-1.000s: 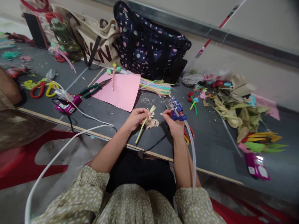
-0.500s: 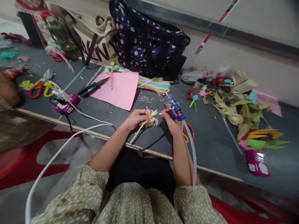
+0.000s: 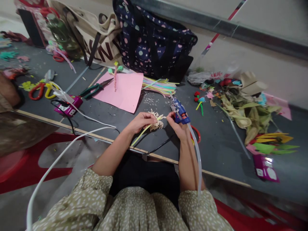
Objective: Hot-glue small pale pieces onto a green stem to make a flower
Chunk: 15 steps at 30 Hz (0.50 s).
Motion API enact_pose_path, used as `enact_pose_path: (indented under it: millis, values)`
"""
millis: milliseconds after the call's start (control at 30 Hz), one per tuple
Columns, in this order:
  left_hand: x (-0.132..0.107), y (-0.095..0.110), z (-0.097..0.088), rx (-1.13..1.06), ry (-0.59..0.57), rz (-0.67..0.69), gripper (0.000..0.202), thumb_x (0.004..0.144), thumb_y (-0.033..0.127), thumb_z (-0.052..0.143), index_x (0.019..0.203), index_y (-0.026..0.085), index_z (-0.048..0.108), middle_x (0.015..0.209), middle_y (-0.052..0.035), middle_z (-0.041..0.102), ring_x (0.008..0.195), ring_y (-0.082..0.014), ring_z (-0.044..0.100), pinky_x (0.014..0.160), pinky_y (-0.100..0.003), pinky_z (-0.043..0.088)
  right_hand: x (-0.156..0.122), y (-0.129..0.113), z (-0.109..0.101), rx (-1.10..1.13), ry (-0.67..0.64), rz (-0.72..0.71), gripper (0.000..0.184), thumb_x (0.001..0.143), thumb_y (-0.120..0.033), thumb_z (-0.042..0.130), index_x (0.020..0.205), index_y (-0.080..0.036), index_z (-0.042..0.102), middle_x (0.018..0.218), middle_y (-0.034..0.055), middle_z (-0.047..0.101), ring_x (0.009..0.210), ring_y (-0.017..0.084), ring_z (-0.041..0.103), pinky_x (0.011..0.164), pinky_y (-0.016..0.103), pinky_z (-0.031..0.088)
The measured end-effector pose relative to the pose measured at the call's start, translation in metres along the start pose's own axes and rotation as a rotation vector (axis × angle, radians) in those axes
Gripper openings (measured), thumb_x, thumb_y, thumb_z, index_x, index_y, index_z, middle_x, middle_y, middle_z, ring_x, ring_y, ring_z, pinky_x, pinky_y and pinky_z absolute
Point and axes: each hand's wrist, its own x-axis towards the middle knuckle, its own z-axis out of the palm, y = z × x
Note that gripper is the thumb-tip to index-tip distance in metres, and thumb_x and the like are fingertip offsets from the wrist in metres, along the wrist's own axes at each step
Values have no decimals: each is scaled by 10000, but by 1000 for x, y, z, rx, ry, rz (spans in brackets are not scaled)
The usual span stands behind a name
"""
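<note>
My left hand (image 3: 143, 122) is closed in a pinch on a yellow-green pipe cleaner (image 3: 139, 137), whose tail slants down toward the table edge. Just beyond its fingertips, on the dark table, lies a heap of small pale pieces (image 3: 157, 126). Facing it, my right hand (image 3: 177, 125) is closed around a blue glue gun (image 3: 180, 112), its nozzle pointing away from me. A long clear glue stick (image 3: 197, 154) sticks out of the gun's back over my forearm. The right thumb and fingertip meet at a tiny pale piece (image 3: 164, 117), near the pipe cleaner's upper end.
A pink sheet (image 3: 128, 91) bears a small pipe-cleaner flower and green-handled pliers (image 3: 96, 89). Behind are bundled pipe cleaners (image 3: 163, 87) and a navy bag (image 3: 154, 41). Red-handled scissors (image 3: 196, 134) lie beside my right wrist. Dried husks (image 3: 255, 112) are at right; a white cable (image 3: 50, 166) crosses the left.
My hands stay nearly in place. The pale piece at my right fingertips now sits slightly closer to the pipe cleaner's end; the view has shifted a little.
</note>
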Motion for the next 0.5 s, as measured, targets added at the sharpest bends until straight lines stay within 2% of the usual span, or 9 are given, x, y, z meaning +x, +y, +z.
enact_pose_path:
  millis: [167, 500]
  values:
    - [1, -1, 0, 17, -6, 2, 258, 658, 360, 840, 695, 132, 724, 503, 7, 543, 383, -28, 344, 366, -175, 189, -1, -2, 1, -66, -4, -24, 212, 791, -363, 712, 923, -250, 590, 874, -9, 649, 758, 161, 629, 808, 382, 558]
    - [2, -3, -1, 46, -8, 22, 252, 665, 371, 834, 695, 143, 732, 497, 7, 539, 382, -32, 330, 378, -197, 174, -3, -14, 2, -190, -50, -46, 194, 788, -324, 691, 922, -235, 584, 843, -4, 649, 707, 147, 597, 720, 334, 539]
